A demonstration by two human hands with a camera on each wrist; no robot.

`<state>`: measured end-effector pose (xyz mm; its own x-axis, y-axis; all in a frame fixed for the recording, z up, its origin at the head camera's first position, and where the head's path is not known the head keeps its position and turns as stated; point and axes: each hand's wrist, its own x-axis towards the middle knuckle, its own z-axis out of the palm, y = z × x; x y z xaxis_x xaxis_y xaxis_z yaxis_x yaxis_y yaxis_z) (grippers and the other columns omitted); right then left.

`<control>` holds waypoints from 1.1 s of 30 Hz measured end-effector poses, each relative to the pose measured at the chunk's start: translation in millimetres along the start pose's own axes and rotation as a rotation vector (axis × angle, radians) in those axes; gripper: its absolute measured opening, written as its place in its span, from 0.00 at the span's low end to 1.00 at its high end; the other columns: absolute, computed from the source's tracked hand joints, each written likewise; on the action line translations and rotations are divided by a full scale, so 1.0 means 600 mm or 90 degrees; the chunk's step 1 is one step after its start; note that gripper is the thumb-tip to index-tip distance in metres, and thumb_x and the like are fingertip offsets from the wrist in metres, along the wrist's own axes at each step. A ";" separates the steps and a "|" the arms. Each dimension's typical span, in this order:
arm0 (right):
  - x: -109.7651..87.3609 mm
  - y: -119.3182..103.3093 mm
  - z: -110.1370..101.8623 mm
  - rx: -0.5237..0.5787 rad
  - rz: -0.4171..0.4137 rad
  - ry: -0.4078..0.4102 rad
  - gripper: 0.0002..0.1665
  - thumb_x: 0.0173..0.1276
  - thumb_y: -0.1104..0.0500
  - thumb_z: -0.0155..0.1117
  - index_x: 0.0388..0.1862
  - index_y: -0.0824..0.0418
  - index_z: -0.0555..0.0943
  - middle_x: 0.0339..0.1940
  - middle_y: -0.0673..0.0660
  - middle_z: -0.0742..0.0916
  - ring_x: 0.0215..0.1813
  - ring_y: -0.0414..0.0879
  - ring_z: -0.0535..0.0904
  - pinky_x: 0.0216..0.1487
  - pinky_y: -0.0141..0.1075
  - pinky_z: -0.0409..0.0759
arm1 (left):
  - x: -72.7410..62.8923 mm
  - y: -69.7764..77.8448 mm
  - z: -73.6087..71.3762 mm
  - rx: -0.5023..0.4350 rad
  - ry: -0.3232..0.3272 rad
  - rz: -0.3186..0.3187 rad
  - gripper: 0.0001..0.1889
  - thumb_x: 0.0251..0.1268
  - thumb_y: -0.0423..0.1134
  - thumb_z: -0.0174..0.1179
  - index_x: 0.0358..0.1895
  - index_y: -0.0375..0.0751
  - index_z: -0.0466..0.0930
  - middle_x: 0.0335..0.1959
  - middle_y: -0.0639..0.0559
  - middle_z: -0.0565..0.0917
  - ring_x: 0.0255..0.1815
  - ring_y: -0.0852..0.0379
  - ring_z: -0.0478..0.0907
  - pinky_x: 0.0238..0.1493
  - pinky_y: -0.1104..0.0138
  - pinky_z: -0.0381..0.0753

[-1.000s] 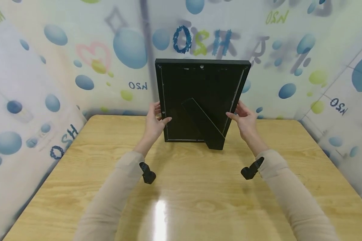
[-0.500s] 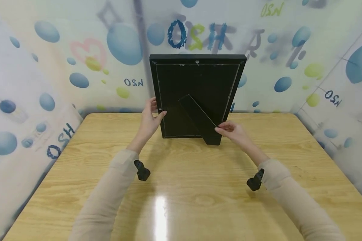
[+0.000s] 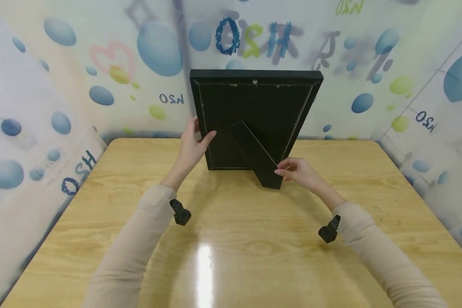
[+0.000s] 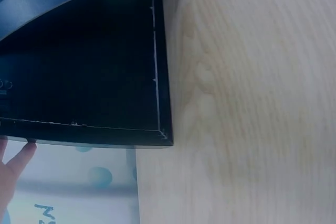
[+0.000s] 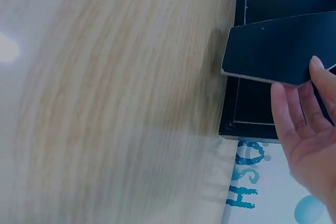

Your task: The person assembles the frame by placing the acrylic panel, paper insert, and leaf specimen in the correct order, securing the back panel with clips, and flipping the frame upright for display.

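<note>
A black picture frame (image 3: 231,100) stands near the far side of the table, its back facing me. From its middle an easel leg (image 3: 256,156) angles down to the lower right, swung out from the backing. My left hand (image 3: 192,147) grips the frame's left edge, thumb on the back and fingers behind the edge. With thumb and fingertips, my right hand (image 3: 298,173) pinches the leg's right edge near its foot. The right wrist view shows the thumb on one face of the leg (image 5: 278,48) and the fingers under its edge. The frame's front is hidden.
The wooden table (image 3: 254,256) reaches to a back wall (image 3: 138,107) printed with blue and green spots and lettering. Side walls rise at the left and right. Small black cameras (image 3: 181,212) sit on both wrists.
My right hand has left the frame's right edge, moved down and left, and taken hold of the easel leg. My left hand stays on the left edge. The frame now leans slightly more toward me.
</note>
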<state>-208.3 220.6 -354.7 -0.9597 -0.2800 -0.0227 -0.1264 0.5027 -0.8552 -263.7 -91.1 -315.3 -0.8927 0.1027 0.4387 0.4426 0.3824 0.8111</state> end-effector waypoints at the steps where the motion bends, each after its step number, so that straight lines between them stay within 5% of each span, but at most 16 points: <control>1: -0.001 0.000 -0.001 -0.004 0.001 -0.006 0.16 0.64 0.60 0.60 0.45 0.71 0.76 0.42 0.67 0.81 0.36 0.49 0.82 0.41 0.48 0.82 | -0.001 0.002 -0.001 0.005 -0.003 -0.002 0.28 0.61 0.42 0.58 0.61 0.38 0.59 0.52 0.40 0.73 0.54 0.47 0.71 0.49 0.55 0.79; 6: -0.008 0.002 0.000 -0.015 0.009 -0.047 0.15 0.62 0.60 0.61 0.44 0.70 0.77 0.41 0.65 0.82 0.37 0.56 0.82 0.39 0.48 0.83 | -0.011 0.008 -0.003 0.016 -0.024 0.001 0.27 0.63 0.43 0.56 0.60 0.36 0.59 0.53 0.38 0.71 0.57 0.45 0.69 0.53 0.54 0.77; 12: -0.016 0.000 0.001 -0.027 -0.004 -0.076 0.14 0.62 0.63 0.61 0.42 0.73 0.77 0.39 0.67 0.83 0.36 0.52 0.83 0.37 0.46 0.83 | -0.023 0.003 -0.005 -0.006 -0.048 0.046 0.26 0.63 0.41 0.55 0.61 0.36 0.59 0.54 0.38 0.69 0.57 0.44 0.69 0.54 0.51 0.76; 19: -0.019 0.005 0.001 -0.036 -0.018 -0.081 0.13 0.63 0.63 0.61 0.42 0.72 0.77 0.39 0.67 0.83 0.35 0.50 0.82 0.36 0.45 0.83 | -0.047 0.062 -0.015 0.008 -0.061 0.030 0.20 0.67 0.36 0.50 0.56 0.28 0.60 0.51 0.33 0.69 0.58 0.39 0.67 0.55 0.48 0.74; 25: -0.022 0.007 0.002 -0.031 -0.020 -0.082 0.13 0.63 0.62 0.61 0.42 0.70 0.77 0.39 0.66 0.82 0.35 0.48 0.82 0.38 0.46 0.83 | -0.050 0.058 -0.015 -0.006 -0.050 0.031 0.19 0.69 0.36 0.47 0.57 0.28 0.59 0.51 0.33 0.70 0.58 0.40 0.68 0.55 0.49 0.75; 29: -0.027 0.007 -0.004 -0.029 -0.020 -0.055 0.16 0.63 0.60 0.61 0.46 0.69 0.77 0.43 0.66 0.82 0.40 0.48 0.81 0.41 0.46 0.82 | -0.052 0.058 -0.016 -0.022 -0.050 0.022 0.21 0.69 0.37 0.47 0.59 0.29 0.59 0.53 0.33 0.70 0.58 0.41 0.68 0.55 0.50 0.75; 33: -0.031 0.000 -0.015 -0.043 -0.033 0.048 0.17 0.64 0.57 0.60 0.47 0.67 0.77 0.43 0.62 0.83 0.42 0.42 0.80 0.42 0.36 0.81 | -0.055 0.060 -0.017 -0.026 -0.047 0.014 0.21 0.69 0.37 0.48 0.60 0.30 0.59 0.53 0.33 0.71 0.58 0.42 0.68 0.56 0.50 0.75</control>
<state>-192.5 233.2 -350.0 -0.9673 -0.2463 0.0610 -0.1900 0.5438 -0.8175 -217.4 -90.1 -296.7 -0.8859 0.1780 0.4284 0.4639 0.3419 0.8173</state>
